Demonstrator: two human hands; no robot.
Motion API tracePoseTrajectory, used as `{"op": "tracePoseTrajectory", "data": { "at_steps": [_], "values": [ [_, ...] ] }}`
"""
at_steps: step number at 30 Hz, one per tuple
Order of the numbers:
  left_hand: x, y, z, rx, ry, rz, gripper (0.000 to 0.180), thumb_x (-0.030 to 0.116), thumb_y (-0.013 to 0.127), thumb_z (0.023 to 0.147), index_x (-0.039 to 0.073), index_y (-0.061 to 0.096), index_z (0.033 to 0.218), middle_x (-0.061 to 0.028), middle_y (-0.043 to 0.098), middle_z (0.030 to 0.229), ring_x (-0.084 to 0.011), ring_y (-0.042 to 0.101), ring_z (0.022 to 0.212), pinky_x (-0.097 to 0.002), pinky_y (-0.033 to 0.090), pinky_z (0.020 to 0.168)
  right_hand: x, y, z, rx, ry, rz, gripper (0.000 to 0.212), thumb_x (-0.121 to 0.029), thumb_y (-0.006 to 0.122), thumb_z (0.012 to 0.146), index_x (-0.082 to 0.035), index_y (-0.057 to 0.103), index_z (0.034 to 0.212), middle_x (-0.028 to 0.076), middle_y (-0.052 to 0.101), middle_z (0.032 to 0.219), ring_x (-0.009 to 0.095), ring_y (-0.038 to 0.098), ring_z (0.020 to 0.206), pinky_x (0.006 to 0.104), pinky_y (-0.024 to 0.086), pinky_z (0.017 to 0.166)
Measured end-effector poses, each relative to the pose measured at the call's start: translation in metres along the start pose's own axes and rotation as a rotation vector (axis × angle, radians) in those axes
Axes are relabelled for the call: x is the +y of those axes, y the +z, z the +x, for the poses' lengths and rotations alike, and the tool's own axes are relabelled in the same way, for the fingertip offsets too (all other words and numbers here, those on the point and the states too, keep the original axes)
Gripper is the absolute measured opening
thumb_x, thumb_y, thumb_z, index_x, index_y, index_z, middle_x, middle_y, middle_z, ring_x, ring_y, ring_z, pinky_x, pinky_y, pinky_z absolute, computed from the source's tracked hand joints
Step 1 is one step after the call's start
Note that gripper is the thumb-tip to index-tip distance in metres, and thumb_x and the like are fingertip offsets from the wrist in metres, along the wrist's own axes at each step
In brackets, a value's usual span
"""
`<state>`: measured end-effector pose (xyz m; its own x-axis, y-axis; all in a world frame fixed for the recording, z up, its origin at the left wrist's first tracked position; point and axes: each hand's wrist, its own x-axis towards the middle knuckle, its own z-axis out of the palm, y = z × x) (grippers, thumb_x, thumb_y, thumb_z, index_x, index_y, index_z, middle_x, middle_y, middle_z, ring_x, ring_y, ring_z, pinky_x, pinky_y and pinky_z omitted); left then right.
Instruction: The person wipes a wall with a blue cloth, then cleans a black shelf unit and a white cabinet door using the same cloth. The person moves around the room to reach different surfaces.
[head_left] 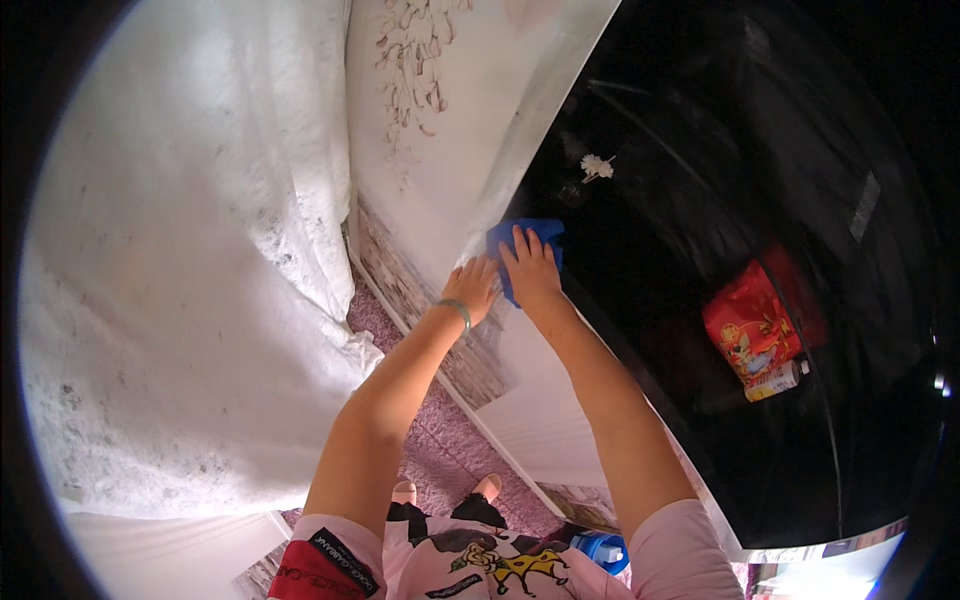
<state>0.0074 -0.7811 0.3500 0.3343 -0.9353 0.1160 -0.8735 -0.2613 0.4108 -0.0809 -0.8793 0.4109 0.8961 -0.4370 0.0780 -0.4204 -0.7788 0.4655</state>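
Observation:
My right hand (534, 273) lies flat on a blue cloth (545, 230), its fingers spread and stretched forward. The cloth is bunched at the edge of a black glossy surface (650, 250), beside the pale side panel. Just to the left, my left hand (473, 288) leans on the pale panel (440, 220) near that same edge, fingers extended and nothing in them. A bracelet (459, 313) circles my left wrist. Part of the cloth is hidden beneath my right hand.
A red packet (745, 325) and a small dark-capped bottle (776, 381) rest on the black surface at right. Farther up is a small white flower (597, 167). White fabric (180, 280) hangs at left. Below are pink carpet (440, 440) and a blue container (602, 548).

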Motion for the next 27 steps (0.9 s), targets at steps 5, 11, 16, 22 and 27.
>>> {"op": "tracePoseTrajectory", "data": {
  "at_steps": [5, 11, 16, 22, 27],
  "values": [
    [0.015, 0.029, -0.013, 0.275, 0.012, -0.303, 0.057, 0.015, 0.047, 0.086, 0.008, 0.026, 0.139, -0.0168, 0.022, 0.147, -0.0317, 0.024, 0.135, -0.0477, 0.025, 0.106, 0.005, 0.001, -0.004, 0.015, -0.018, 0.055, 0.054, -0.018, 0.056, 0.083, -0.020, 0.040, 0.135, 0.010, 0.019, 0.148, 0.030, 0.026, 0.133, 0.0400, 0.030, 0.103],
    [0.064, 0.024, -0.005, 0.461, 0.085, -0.427, 0.060, 0.003, 0.051, 0.077, 0.002, 0.033, 0.134, -0.0219, 0.029, 0.142, -0.0350, 0.030, 0.130, -0.0453, 0.029, 0.103, 0.029, 0.009, -0.051, 0.051, 0.050, 0.194, 0.051, -0.019, 0.056, 0.082, -0.021, 0.042, 0.131, 0.007, 0.030, 0.145, 0.030, 0.029, 0.133, 0.0394, 0.030, 0.104],
    [0.119, 0.045, -0.030, 0.393, 0.233, -0.359, 0.064, 0.010, 0.053, 0.079, 0.001, 0.029, 0.137, -0.0194, 0.028, 0.143, -0.0366, 0.027, 0.131, -0.0461, 0.026, 0.105, 0.049, 0.028, -0.128, 0.094, 0.169, 0.138, 0.059, -0.021, 0.065, 0.078, -0.011, 0.040, 0.131, 0.009, 0.035, 0.142, 0.025, 0.034, 0.130, 0.0360, 0.033, 0.102],
    [0.181, 0.054, -0.060, 0.284, 0.462, -0.030, 0.061, 0.022, 0.056, 0.085, 0.007, 0.030, 0.138, -0.0142, 0.024, 0.146, -0.0333, 0.017, 0.136, -0.0465, 0.018, 0.108, 0.073, 0.030, -0.232, 0.239, 0.373, 0.225, 0.065, -0.022, 0.071, 0.072, -0.008, 0.042, 0.128, 0.009, 0.045, 0.134, 0.024, 0.043, 0.123, 0.0368, 0.035, 0.100],
    [0.213, 0.066, -0.077, 0.148, 0.605, 0.128, 0.061, 0.028, 0.052, 0.088, 0.008, 0.028, 0.140, -0.0119, 0.020, 0.148, -0.0319, 0.014, 0.137, -0.0468, 0.015, 0.110, 0.075, 0.033, -0.288, 0.350, 0.501, 0.166, 0.063, -0.021, 0.074, 0.066, -0.008, 0.048, 0.122, 0.008, 0.050, 0.128, 0.022, 0.045, 0.120, 0.0387, 0.035, 0.099]
  ]
}}
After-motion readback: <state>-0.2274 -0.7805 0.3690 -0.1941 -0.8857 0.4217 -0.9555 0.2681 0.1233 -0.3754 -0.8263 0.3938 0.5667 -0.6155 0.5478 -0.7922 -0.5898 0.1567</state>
